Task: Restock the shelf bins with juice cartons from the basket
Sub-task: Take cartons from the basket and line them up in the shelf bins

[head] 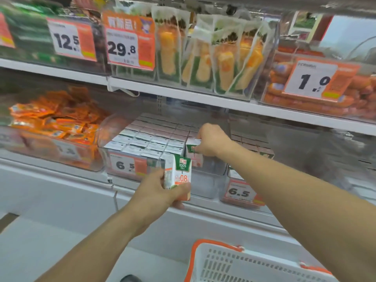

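Note:
My left hand [160, 190] grips a white, green and orange juice carton [178, 173] upright, just in front of the clear shelf bin [207, 180]. That bin holds several rows of the same cartons [150, 137], with a gap at its front right corner. My right hand [211, 140] reaches over the bin's right side and pinches another juice carton [192, 151] standing at the edge of that gap. The white basket [234, 263] with an orange rim sits at the bottom; its contents are out of sight.
A second bin [250, 151] of cartons with a 6.5 tag stands to the right. A bin of orange sachets [57, 127] is on the left. The shelf above carries corn packs [213, 55] and sausages [305, 98]. A white ledge [61, 200] runs below the bins.

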`<state>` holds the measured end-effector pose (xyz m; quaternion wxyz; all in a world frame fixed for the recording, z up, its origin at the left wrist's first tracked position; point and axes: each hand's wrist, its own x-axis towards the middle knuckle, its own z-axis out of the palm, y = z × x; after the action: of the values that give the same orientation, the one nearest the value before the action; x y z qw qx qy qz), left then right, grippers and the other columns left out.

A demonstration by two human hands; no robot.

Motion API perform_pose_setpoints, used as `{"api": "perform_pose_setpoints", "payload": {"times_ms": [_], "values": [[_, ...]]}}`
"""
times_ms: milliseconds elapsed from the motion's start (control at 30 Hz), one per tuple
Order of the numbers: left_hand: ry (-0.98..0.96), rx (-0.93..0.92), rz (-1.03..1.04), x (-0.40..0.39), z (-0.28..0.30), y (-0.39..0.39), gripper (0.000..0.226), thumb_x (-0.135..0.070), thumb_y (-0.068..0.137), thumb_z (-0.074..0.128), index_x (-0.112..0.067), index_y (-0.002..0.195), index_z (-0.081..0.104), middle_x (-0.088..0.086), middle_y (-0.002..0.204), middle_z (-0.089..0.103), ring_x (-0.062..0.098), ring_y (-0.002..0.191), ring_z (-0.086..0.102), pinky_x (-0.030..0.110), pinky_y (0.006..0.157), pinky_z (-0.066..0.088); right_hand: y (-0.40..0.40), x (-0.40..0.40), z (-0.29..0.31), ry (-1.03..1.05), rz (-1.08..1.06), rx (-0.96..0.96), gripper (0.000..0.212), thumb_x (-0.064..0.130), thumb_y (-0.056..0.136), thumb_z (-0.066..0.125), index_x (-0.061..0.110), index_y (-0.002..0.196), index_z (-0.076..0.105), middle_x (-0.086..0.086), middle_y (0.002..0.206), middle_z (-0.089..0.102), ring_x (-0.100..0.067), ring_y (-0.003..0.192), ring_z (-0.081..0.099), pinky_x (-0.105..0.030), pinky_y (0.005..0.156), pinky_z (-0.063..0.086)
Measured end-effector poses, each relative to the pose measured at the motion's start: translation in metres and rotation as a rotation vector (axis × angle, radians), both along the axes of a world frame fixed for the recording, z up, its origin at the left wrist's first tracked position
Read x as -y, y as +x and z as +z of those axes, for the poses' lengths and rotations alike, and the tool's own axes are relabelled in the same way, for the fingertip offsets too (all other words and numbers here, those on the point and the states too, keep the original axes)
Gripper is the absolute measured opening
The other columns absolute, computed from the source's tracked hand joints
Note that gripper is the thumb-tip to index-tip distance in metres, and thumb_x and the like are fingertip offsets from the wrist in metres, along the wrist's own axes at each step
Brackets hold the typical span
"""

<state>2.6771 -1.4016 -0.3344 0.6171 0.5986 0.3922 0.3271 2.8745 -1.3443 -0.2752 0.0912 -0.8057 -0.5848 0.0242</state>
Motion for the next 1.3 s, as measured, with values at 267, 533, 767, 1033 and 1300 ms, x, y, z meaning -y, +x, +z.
{"api": "perform_pose_setpoints", "payload": {"times_ms": [267,533,767,1033,1300], "values": [[-0.059,-0.003,-0.115,0.006,0.003,0.013,0.026,-0.008,0.084,0.075,-0.007,0.108,0.065,0.013,0.096,0.074,0.027,0.086,0.074,0.036,0.071,0.061,-0.008,0.007,-0.011,0.012,0.055,0.016,0.033,0.012,0.081,0.077,0.003,0.103,0.054,-0.008,0.093,0.054,-0.028,0.086,0.058,-0.029,0.068,0.044],[-0.043,0.009,-0.277,0.024,0.016,0.038,0.03,-0.005,0.082,0.076,-0.007,0.11,0.066,0.009,0.093,0.075,0.028,0.087,0.073,0.034,0.073,0.06,0.025,0.121,0.042,0.046,0.297,-0.399,0.017,0.031,0.1,0.053,0.024,0.11,0.066,0.008,0.094,0.07,-0.004,0.079,0.069,-0.032,0.073,0.06],[0.035,0.001,-0.47,0.057,0.033,0.104,0.035,-0.003,0.084,0.074,-0.009,0.116,0.061,0.011,0.1,0.073,0.02,0.085,0.072,0.03,0.068,0.058,0.1,0.194,0.023,0.073,0.282,-0.854,0.03,0.014,0.084,0.075,0.009,0.111,0.063,-0.013,0.105,0.068,-0.021,0.071,0.069,-0.033,0.067,0.055],[0.779,-0.261,-0.034,0.039,0.032,0.134,0.083,-0.041,0.071,0.084,-0.028,0.141,0.041,-0.013,0.139,0.041,-0.004,0.12,0.037,0.017,0.101,0.03,0.172,0.228,0.029,0.4,0.06,-0.96,0.032,-0.003,0.085,0.068,0.0,0.112,0.052,-0.022,0.108,0.061,-0.028,0.081,0.072,-0.042,0.081,0.06],[0.869,-0.422,0.016,0.028,-0.004,0.145,0.111,-0.039,0.063,0.089,-0.021,0.151,0.024,-0.01,0.157,0.015,0.017,0.141,0.033,0.037,0.109,0.041,0.195,0.14,-0.011,0.112,-0.176,-0.292,0.036,0.013,0.079,0.076,0.018,0.108,0.057,-0.009,0.103,0.065,-0.023,0.085,0.058,-0.029,0.071,0.048]]}}
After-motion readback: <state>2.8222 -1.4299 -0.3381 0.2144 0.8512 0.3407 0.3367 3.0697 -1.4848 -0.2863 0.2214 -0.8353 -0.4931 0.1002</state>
